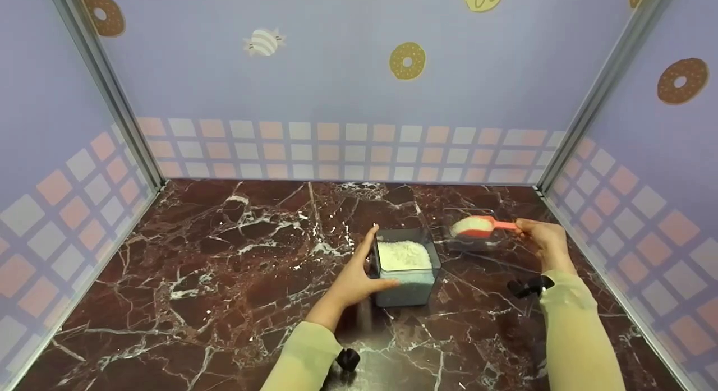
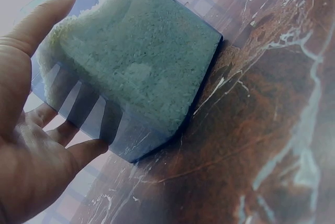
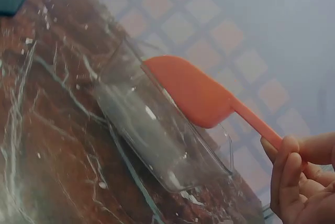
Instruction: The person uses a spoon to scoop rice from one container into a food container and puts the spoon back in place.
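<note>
In the head view a clear, dark-tinted square container (image 1: 405, 290) stands on the table, filled most of the way with white rice (image 1: 405, 256). My left hand (image 1: 359, 276) holds it at its left side, the thumb across the front wall and the fingers along the left wall. To the right, my right hand (image 1: 543, 239) pinches the handle of an orange scoop (image 1: 487, 227) heaped with rice. Beneath the scoop sits a small clear plastic box (image 3: 152, 130). The scoop's bowl is over the box's rim in the right wrist view; whether they touch I cannot tell.
White grains lie scattered on the dark red marbled tabletop (image 1: 235, 290), mostly left of and behind the container. Patterned panels surround the table: a back wall (image 1: 336, 88), plus one at each side. Black wrist straps (image 1: 349, 358) show at both sleeves.
</note>
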{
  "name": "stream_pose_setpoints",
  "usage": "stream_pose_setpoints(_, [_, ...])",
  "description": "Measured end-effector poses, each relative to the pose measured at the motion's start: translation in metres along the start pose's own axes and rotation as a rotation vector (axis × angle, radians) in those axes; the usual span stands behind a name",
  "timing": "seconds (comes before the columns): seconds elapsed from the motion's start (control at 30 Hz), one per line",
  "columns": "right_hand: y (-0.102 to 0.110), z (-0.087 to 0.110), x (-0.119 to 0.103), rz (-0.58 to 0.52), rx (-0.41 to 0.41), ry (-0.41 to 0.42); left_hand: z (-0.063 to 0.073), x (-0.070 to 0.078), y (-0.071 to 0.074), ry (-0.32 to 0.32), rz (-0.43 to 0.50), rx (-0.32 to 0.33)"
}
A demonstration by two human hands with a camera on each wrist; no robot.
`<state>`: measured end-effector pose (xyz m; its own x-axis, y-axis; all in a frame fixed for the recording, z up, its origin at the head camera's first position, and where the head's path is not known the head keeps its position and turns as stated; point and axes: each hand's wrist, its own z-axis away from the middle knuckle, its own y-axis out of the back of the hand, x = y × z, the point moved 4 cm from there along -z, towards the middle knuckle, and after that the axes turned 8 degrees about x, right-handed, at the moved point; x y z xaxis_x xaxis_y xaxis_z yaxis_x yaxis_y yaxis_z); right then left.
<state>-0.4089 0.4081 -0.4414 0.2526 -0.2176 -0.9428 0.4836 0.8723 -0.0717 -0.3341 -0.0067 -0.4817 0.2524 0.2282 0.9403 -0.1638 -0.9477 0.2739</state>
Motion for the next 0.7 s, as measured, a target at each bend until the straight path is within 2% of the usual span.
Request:
stream_pose_setpoints(0.23, [-0.004,0.004,-0.013,0.178,0.01,0.167,0.0,0.001,0.0,-0.005,-0.005,0.007])
stream_pose_setpoints(0.43, [-0.008,0.006,-0.028,0.443,0.077,0.333,-0.001,0.001,0.0,-0.011,-0.01,0.004])
stream_pose_setpoints(0.57, [-0.013,0.012,-0.04,0.652,0.159,0.494,-0.001,0.0,0.0,-0.009,-0.007,0.007])
stream_pose_setpoints(0.7, [-0.023,0.022,-0.049,0.802,0.244,0.694,-0.001,-0.001,-0.001,-0.004,0.001,0.005])
